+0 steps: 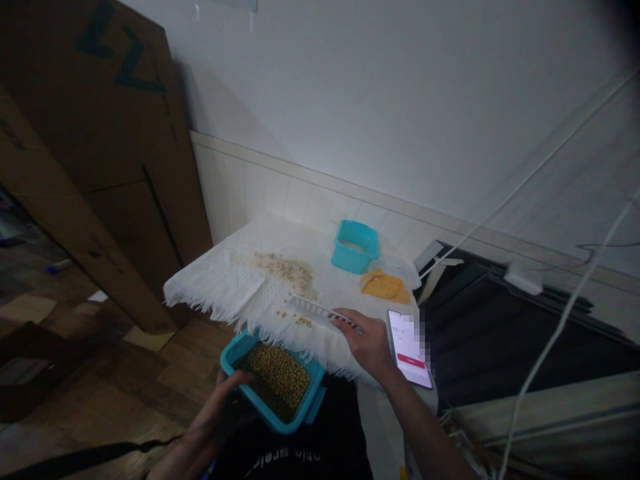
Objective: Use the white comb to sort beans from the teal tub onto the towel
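My left hand (220, 407) grips the near left corner of a teal container (305, 415) full of small yellowish beans (276, 379), held just below the table's front edge. My right hand (367, 343) is closed on the end of a white flat scraper (314, 309) lying on the white cloth (240, 280). Loose beans (289, 270) are scattered on the cloth beyond the scraper, a few right beside it.
A second teal container (355, 247) stands at the back of the table, a yellow-orange cloth (385, 287) beside it. A lit phone (409, 347) lies at my right hand. A big cardboard box (100, 133) leans on the left. White cables (550, 333) hang right.
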### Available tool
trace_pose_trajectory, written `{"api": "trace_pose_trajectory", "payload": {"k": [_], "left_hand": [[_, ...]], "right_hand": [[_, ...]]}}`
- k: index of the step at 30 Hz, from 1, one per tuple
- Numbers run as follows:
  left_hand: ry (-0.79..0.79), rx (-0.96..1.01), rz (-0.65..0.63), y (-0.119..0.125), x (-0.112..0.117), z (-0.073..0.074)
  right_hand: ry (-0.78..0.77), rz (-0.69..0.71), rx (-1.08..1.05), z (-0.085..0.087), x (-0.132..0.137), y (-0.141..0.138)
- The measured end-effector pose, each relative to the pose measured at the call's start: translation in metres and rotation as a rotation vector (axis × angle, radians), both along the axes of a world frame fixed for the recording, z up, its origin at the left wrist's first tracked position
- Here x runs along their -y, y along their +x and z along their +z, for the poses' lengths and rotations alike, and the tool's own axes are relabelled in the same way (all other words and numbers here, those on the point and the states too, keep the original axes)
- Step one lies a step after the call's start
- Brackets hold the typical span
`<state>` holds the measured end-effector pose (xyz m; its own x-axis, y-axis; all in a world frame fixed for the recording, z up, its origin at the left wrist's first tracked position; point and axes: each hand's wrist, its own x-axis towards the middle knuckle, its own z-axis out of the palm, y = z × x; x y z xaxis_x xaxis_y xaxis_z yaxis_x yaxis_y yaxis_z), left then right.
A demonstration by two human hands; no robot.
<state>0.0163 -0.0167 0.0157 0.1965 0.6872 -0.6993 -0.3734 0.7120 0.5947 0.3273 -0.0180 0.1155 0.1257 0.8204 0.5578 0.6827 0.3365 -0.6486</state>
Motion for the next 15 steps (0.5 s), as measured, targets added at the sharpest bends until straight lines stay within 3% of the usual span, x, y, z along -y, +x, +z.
{"api": "trace_pose_trajectory", "payload": {"k": [9, 15], "left_hand": [[0.025, 0.036, -0.002, -0.001, 0.000, -0.004], [-0.009, -0.014, 0.006, 0.002, 0.001, -0.001]], "right_hand": [[0.002, -0.220, 0.043, -0.013, 0.009, 0.025], [0.023, -0.209, 0.020, -0.020, 0.019, 0.022]]}}
